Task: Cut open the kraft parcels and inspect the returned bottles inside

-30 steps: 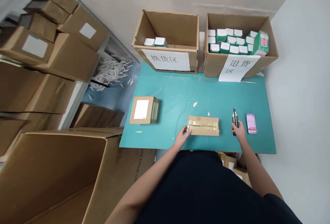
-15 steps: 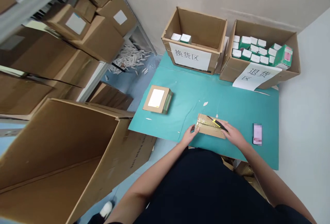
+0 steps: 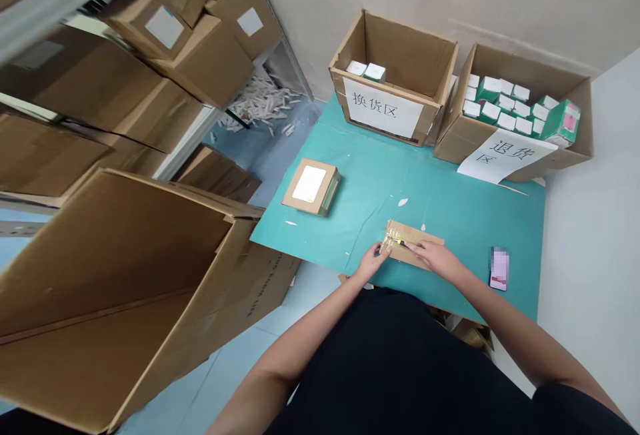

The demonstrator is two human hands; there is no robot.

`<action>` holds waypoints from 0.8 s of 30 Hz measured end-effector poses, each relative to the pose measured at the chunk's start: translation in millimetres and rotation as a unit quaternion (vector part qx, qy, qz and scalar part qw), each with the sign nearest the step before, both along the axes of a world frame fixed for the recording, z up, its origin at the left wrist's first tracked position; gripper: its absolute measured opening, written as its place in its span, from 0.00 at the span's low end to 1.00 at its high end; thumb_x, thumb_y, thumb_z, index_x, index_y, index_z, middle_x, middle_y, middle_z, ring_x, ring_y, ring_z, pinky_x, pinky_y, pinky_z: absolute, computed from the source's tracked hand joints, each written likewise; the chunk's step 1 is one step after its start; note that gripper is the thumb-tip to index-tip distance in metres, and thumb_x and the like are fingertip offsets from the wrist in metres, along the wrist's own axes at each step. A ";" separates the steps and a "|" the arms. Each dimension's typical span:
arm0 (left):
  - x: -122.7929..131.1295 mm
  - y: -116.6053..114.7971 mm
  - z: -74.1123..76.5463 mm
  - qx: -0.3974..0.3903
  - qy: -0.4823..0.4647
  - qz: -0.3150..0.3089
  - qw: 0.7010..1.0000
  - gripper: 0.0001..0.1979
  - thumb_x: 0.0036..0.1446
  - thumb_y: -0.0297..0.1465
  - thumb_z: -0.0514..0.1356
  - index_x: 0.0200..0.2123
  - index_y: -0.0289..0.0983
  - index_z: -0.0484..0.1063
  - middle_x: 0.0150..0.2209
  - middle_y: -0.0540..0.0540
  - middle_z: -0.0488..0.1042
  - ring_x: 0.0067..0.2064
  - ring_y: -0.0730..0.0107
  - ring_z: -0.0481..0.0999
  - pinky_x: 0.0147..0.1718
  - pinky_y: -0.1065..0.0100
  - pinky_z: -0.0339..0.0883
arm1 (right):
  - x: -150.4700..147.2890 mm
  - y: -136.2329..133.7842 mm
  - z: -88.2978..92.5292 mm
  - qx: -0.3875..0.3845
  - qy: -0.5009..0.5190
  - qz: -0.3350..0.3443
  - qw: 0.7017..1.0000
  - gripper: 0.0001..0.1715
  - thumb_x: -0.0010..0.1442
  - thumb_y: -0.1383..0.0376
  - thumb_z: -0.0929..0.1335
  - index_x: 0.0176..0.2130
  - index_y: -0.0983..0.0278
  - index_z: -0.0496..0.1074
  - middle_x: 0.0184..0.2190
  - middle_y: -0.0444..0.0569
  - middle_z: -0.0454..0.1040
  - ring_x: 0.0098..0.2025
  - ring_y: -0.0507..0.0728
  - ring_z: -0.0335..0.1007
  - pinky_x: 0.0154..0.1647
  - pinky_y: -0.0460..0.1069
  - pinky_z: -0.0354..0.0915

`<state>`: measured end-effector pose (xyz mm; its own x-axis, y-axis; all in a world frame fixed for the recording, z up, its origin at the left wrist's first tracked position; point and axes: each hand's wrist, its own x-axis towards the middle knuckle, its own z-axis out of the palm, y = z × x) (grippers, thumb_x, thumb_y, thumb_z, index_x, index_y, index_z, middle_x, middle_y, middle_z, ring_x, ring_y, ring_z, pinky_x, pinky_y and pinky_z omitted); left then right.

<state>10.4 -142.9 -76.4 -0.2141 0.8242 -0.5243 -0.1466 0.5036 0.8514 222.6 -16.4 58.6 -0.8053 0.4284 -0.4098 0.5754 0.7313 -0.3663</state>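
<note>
A small taped cardboard box (image 3: pixel 417 231) lies on the teal-covered table, near its front edge. My left hand (image 3: pixel 373 262) grips the box's left end, fingers and thumb closed on the corner. In my right hand (image 3: pixel 440 260) is a yellow and black utility knife (image 3: pixel 401 243), held low over the box. Its tip is at the clear tape along the seam, toward the left end; whether the blade is in the tape I cannot tell. Most of the knife's handle is hidden by my fingers.
A labelled carton (image 3: pixel 311 185) lies left on the table (image 3: pixel 370 175); a phone (image 3: pixel 499 268) lies right. Behind stand two open cartons with paper signs, one box (image 3: pixel 345 105) and another box (image 3: pixel 450 135), holding green-white packs. A large open carton (image 3: pixel 245 275) and loaded shelves (image 3: pixel 210 115) are at left.
My right hand has moved left over the box, bringing the utility knife's tip down to the tape near my left hand. My left hand keeps its grip. The view has shifted slightly.
</note>
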 end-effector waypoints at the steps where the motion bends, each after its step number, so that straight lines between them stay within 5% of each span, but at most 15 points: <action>1: 0.3 1.2 1.0 0.002 0.009 -0.005 1.000 0.32 0.52 0.52 0.66 0.53 0.37 0.73 0.56 0.37 0.76 0.56 0.49 0.76 0.58 0.52 0.67 | -1.7 0.7 1.5 0.002 -0.007 0.004 1.000 0.30 0.72 0.65 0.58 0.70 0.49 0.59 0.52 0.54 0.75 0.48 0.61 0.74 0.47 0.52 0.68; 24: 11.0 2.0 0.8 -0.020 0.050 -0.004 0.999 0.31 0.62 0.52 0.57 0.60 0.37 0.70 0.60 0.38 0.73 0.66 0.48 0.67 0.67 0.52 0.55 | -10.1 -4.7 -2.6 0.015 -0.079 0.004 0.997 0.35 0.70 0.69 0.57 0.71 0.48 0.53 0.47 0.52 0.74 0.44 0.59 0.71 0.42 0.49 0.61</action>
<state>21.3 -140.9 -75.6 -0.2608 0.8054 -0.5323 -0.0572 0.5376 0.8413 212.5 -21.1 56.0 -0.7360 0.4357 -0.5182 0.6175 0.7458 -0.2499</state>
